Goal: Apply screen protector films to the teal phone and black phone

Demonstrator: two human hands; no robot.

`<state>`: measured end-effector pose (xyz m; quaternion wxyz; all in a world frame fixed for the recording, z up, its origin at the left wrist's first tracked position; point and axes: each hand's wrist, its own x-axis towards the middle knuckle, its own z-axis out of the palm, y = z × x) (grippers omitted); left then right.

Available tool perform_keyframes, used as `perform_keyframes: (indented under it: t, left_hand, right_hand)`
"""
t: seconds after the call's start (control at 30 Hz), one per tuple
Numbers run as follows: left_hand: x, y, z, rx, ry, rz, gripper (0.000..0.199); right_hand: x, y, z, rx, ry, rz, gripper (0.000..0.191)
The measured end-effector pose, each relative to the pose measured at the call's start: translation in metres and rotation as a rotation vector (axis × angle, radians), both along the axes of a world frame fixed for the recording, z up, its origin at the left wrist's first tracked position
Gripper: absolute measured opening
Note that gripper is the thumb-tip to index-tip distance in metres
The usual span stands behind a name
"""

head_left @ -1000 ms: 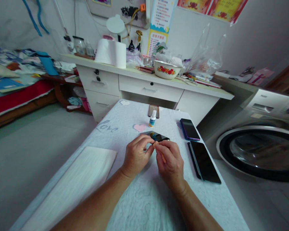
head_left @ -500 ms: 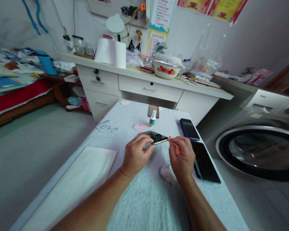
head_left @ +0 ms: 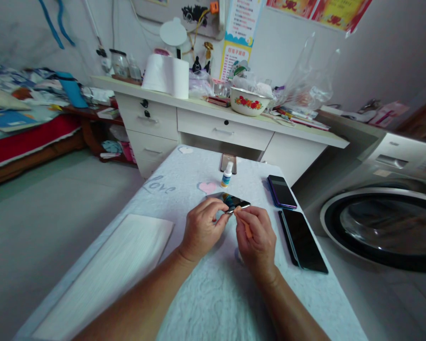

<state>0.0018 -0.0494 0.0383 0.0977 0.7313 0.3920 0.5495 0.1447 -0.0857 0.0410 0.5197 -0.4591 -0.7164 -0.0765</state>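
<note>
My left hand (head_left: pixel 203 228) is closed on the near left corner of a dark, glossy smartphone (head_left: pixel 236 200), pinched between thumb and fingers. My right hand (head_left: pixel 257 237) is closed around a small orange cloth (head_left: pixel 247 230), whose tip meets the phone's near edge. What the cloth is made of cannot be told for sure. Beyond the phone a small white spray bottle (head_left: pixel 226 175) with a blue and yellow label stands upright. Behind it lies a brownish phone case or phone (head_left: pixel 228 163).
Right of my hands lie a dark phone (head_left: pixel 282 191) and a black tablet (head_left: pixel 303 241). A pale board (head_left: pixel 108 270) rests on the left of the cloth-covered table (head_left: pixel 206 293). A white desk (head_left: pixel 223 130) stands across the far end, a washing machine (head_left: pixel 386 189) at right.
My right hand has moved left along the phone's near edge with the orange cloth, from its right corner towards my left fingers. My left hand stays on the phone.
</note>
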Motion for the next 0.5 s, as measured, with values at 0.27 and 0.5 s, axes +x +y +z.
perform_keyframes:
  t: [0.27,0.5]
  left_hand:
    - [0.000,-0.001,0.001,0.004,0.027,-0.002,0.003]
    - [0.000,0.002,-0.002,0.015,0.015,-0.003,0.013]
  right_hand:
    - [-0.008,-0.004,0.000,-0.009,-0.062,0.044,0.027]
    - [0.006,0.004,0.004,-0.014,-0.041,-0.007,0.025]
